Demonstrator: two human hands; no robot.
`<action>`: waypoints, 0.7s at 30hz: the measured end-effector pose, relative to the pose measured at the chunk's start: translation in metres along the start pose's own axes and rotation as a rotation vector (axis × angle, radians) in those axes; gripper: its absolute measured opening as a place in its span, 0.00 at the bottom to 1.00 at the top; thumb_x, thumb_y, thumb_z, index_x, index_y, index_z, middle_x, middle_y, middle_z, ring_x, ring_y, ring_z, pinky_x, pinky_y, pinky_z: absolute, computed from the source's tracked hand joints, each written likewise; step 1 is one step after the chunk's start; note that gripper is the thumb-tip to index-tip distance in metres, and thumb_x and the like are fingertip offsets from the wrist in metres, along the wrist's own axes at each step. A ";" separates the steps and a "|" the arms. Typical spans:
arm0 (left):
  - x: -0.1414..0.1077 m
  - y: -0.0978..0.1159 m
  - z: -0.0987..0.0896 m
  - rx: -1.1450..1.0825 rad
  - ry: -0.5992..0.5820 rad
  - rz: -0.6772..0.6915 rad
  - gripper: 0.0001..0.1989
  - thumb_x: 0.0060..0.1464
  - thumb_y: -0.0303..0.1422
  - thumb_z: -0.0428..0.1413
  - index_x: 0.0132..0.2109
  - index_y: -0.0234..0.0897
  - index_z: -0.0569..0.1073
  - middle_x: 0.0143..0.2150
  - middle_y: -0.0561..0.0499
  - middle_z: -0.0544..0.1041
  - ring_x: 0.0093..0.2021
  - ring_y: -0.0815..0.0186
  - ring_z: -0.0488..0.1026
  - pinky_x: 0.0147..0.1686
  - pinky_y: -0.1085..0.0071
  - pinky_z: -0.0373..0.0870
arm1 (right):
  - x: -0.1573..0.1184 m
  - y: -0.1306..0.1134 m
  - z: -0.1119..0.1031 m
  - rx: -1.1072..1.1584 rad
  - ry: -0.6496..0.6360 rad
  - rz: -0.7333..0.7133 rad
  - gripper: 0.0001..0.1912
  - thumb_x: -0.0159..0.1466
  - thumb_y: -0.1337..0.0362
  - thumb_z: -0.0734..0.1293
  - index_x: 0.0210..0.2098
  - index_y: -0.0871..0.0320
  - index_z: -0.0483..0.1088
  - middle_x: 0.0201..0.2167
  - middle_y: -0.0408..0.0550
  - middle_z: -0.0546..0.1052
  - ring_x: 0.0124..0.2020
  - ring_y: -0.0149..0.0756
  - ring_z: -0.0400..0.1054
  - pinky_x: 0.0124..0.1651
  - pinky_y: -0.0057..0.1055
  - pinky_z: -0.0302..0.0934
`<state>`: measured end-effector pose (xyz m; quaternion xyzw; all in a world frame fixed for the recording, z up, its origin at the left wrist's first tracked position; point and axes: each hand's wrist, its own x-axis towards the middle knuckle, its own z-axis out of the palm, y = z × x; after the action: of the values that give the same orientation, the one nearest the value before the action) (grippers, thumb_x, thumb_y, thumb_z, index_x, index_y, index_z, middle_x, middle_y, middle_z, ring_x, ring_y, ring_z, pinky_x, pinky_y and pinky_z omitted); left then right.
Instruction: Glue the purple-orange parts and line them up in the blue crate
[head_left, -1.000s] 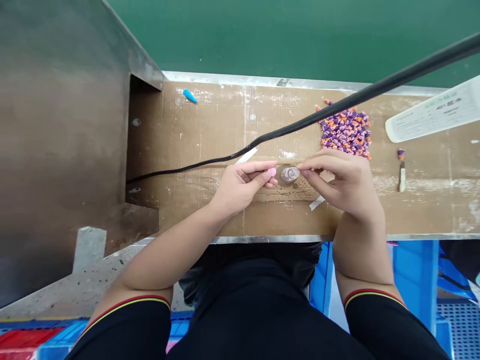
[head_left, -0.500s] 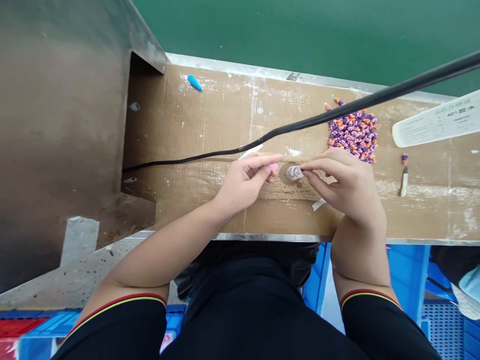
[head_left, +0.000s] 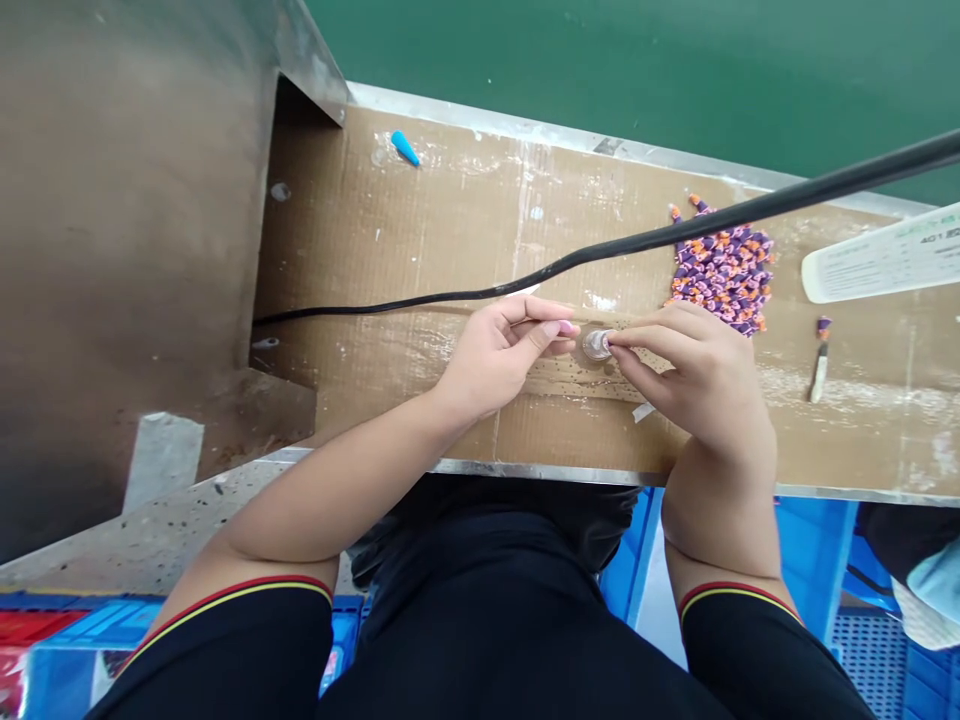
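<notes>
Both forearms reach forward over the cardboard-topped desk (head_left: 450, 220), left hand (head_left: 491, 360) and right hand (head_left: 701, 385) close together. Right fingers (head_left: 637, 335) closed on a small round clear disc (head_left: 597, 345), just beside left fingers (head_left: 529, 320) pinching a small pink piece (head_left: 568, 327). White card (head_left: 885, 255) at far right reads "401"; rest cut off.

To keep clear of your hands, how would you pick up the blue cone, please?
Pinch the cone at its middle from above, on its long sides: it seems flat on the cardboard, and its taper would slip from an end grip.
</notes>
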<state>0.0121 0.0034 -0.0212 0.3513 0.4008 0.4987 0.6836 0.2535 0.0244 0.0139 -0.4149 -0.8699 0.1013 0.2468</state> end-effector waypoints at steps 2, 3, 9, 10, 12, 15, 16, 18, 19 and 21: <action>0.000 -0.001 0.000 -0.045 -0.010 -0.015 0.16 0.62 0.41 0.73 0.46 0.35 0.81 0.46 0.46 0.85 0.51 0.61 0.87 0.52 0.65 0.88 | 0.000 0.000 0.000 0.002 0.006 0.015 0.06 0.75 0.61 0.72 0.41 0.46 0.82 0.36 0.47 0.85 0.35 0.44 0.77 0.41 0.44 0.73; 0.000 -0.001 0.001 -0.060 -0.013 -0.027 0.15 0.62 0.41 0.73 0.45 0.35 0.80 0.46 0.46 0.85 0.50 0.61 0.87 0.51 0.66 0.88 | 0.000 0.000 0.001 0.007 0.008 0.020 0.06 0.75 0.61 0.72 0.41 0.46 0.82 0.36 0.47 0.85 0.36 0.44 0.77 0.41 0.44 0.73; 0.004 -0.002 0.000 -0.056 0.020 -0.039 0.16 0.60 0.39 0.74 0.50 0.35 0.86 0.41 0.48 0.85 0.43 0.64 0.87 0.52 0.65 0.89 | 0.003 -0.003 -0.002 0.079 0.095 0.070 0.04 0.73 0.62 0.73 0.42 0.46 0.82 0.37 0.46 0.86 0.33 0.41 0.77 0.37 0.42 0.73; 0.004 -0.002 -0.001 -0.050 0.028 -0.033 0.16 0.58 0.38 0.75 0.50 0.35 0.87 0.41 0.48 0.85 0.43 0.65 0.87 0.53 0.65 0.88 | 0.004 -0.007 -0.003 0.097 0.141 0.083 0.04 0.73 0.62 0.73 0.42 0.47 0.82 0.37 0.46 0.87 0.32 0.39 0.77 0.35 0.40 0.73; 0.003 -0.003 -0.001 -0.041 0.034 -0.020 0.19 0.56 0.38 0.76 0.52 0.36 0.87 0.42 0.48 0.86 0.43 0.66 0.87 0.54 0.66 0.88 | 0.005 -0.019 -0.003 0.161 0.234 0.115 0.04 0.73 0.64 0.73 0.43 0.47 0.82 0.38 0.46 0.87 0.33 0.39 0.79 0.33 0.38 0.74; 0.000 -0.002 0.001 -0.021 0.042 -0.007 0.23 0.52 0.42 0.78 0.52 0.36 0.87 0.43 0.46 0.87 0.43 0.64 0.87 0.55 0.65 0.88 | 0.002 -0.046 0.003 0.348 0.291 0.217 0.04 0.74 0.65 0.71 0.44 0.49 0.80 0.39 0.46 0.86 0.37 0.39 0.82 0.34 0.36 0.77; -0.001 -0.002 0.002 -0.007 0.047 -0.003 0.24 0.52 0.44 0.79 0.52 0.36 0.87 0.44 0.46 0.87 0.44 0.63 0.87 0.55 0.64 0.88 | 0.000 -0.056 0.008 0.410 0.300 0.248 0.05 0.75 0.65 0.71 0.45 0.49 0.79 0.40 0.47 0.86 0.38 0.39 0.82 0.34 0.36 0.78; -0.004 0.001 0.004 0.031 0.046 0.014 0.25 0.53 0.48 0.78 0.49 0.35 0.87 0.44 0.44 0.88 0.44 0.61 0.88 0.54 0.63 0.89 | -0.004 -0.072 0.020 0.485 0.349 0.272 0.06 0.76 0.67 0.69 0.46 0.49 0.78 0.43 0.48 0.86 0.39 0.38 0.83 0.35 0.35 0.79; -0.006 0.002 0.005 0.054 0.039 0.028 0.24 0.54 0.49 0.77 0.48 0.35 0.87 0.44 0.44 0.88 0.43 0.61 0.88 0.53 0.64 0.89 | -0.006 -0.079 0.027 0.504 0.393 0.268 0.06 0.76 0.68 0.69 0.47 0.49 0.78 0.44 0.48 0.86 0.40 0.38 0.83 0.36 0.35 0.79; -0.008 0.005 0.007 0.098 0.022 0.070 0.21 0.57 0.49 0.76 0.46 0.35 0.87 0.43 0.44 0.88 0.42 0.63 0.87 0.50 0.66 0.88 | -0.010 -0.088 0.042 0.528 0.498 0.258 0.08 0.77 0.70 0.68 0.48 0.49 0.77 0.45 0.48 0.86 0.44 0.39 0.84 0.39 0.36 0.81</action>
<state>0.0150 -0.0036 -0.0125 0.3927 0.4198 0.5057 0.6433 0.1781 -0.0384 0.0080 -0.4551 -0.6680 0.2481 0.5339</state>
